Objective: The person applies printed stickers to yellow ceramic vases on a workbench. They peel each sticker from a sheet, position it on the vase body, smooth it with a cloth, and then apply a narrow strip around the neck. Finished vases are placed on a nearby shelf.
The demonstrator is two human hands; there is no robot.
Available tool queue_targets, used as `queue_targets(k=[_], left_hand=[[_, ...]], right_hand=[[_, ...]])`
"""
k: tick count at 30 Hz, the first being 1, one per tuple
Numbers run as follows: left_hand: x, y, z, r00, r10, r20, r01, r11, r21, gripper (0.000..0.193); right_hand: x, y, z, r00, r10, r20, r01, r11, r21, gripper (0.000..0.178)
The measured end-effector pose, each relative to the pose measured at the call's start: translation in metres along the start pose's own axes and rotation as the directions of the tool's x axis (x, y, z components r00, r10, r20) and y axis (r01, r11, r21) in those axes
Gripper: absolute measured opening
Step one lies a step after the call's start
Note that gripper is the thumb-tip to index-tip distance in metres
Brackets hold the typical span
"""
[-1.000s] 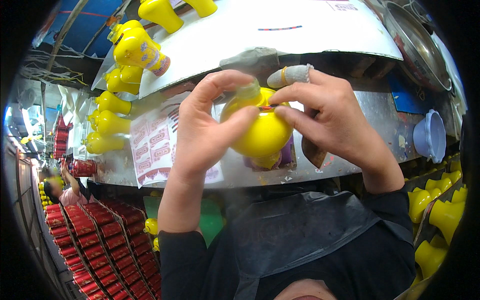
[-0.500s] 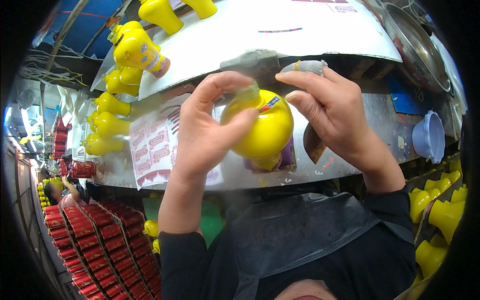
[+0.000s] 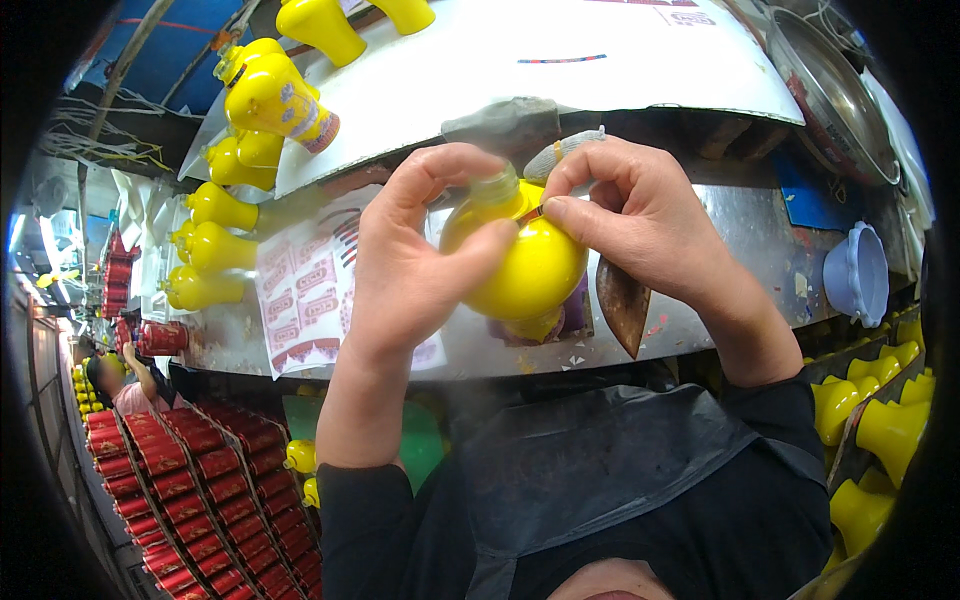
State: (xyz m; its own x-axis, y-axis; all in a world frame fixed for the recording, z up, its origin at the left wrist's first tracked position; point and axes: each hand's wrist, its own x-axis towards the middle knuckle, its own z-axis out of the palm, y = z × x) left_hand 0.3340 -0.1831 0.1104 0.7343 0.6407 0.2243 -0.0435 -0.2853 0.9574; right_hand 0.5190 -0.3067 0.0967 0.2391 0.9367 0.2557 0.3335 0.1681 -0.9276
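A rounded yellow glass bottle (image 3: 535, 265) with a clear threaded neck stands in front of me on a small purple support (image 3: 575, 315). My left hand (image 3: 415, 225) curls around its neck and shoulder, thumb against the glass. My right hand (image 3: 640, 215) is closed at the bottle's shoulder, thumb and forefinger at one end of a narrow dark and red decal strip (image 3: 533, 215). It also holds a tool: a brown, pointed blade (image 3: 623, 305) hangs below the palm, and a grey cloth-wrapped end with a yellow band (image 3: 570, 150) sticks out above. The grip itself is hidden.
Decal sheets (image 3: 305, 290) lie on the metal bench at left, beside several yellow bottles (image 3: 212, 245). A white board (image 3: 480, 90) spans the back. To the right are a lavender bowl (image 3: 855, 275) and racked yellow bottles. Red stacked goods (image 3: 190, 490) and another person (image 3: 140, 390) appear at left.
My right hand has moved left and closed in on the bottle's shoulder, bringing the tool along; its blade has turned. My left hand and the bottle have hardly moved.
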Motion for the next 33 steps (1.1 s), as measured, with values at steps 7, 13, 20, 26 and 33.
queue_targets(k=[7,13,20,26,33], left_hand=[[-0.002,0.001,0.000,0.999,0.027,0.021,-0.026,0.999,-0.026,0.030],[0.000,0.012,-0.004,0.998,0.068,0.010,-0.068,0.987,0.146,0.019],[-0.006,0.021,-0.003,0.999,-0.022,-0.040,0.018,0.996,-0.085,0.016],[-0.009,0.019,-0.004,0.995,0.096,-0.029,-0.091,0.985,0.144,0.018],[-0.015,0.015,-0.005,0.998,0.019,-0.056,-0.026,0.992,-0.121,0.016]], right_hand=[[0.012,-0.004,-0.005,0.996,-0.082,0.048,0.089,0.977,-0.195,0.012],[0.013,-0.008,-0.008,0.995,-0.005,0.100,0.029,0.971,-0.236,0.014],[0.009,0.009,-0.003,0.995,-0.100,-0.023,0.098,0.992,-0.080,0.019],[-0.006,-0.012,0.006,0.969,-0.240,0.049,0.244,0.926,-0.288,0.022],[0.000,-0.008,0.001,0.991,-0.131,0.010,0.131,0.985,-0.110,0.016]])
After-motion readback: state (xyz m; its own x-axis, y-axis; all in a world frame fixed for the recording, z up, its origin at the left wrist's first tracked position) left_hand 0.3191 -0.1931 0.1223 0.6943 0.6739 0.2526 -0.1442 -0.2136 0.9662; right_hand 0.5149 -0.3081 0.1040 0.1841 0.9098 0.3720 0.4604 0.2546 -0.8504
